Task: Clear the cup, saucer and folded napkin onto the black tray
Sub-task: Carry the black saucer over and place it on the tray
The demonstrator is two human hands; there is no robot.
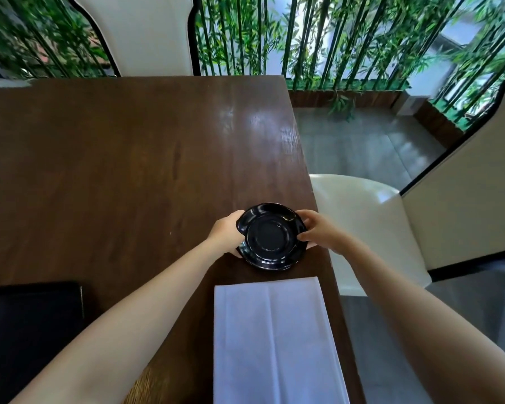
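A glossy black saucer (271, 237) with a wavy rim sits near the right edge of the dark wooden table (114, 158). My left hand (225, 233) grips its left rim and my right hand (318, 233) grips its right rim. I cannot tell whether it is lifted or resting on the wood. A white folded napkin (274, 339) lies flat just in front of it, closer to me. The black tray (27, 330) lies at the near left, partly cut off by the frame edge. No cup is in view.
A cream chair (370, 228) stands right beside the table's right edge, and another chair back (146, 33) rises beyond the far edge. Bamboo stalks (318, 39) fill the background. Grey floor (362, 147) lies to the right.
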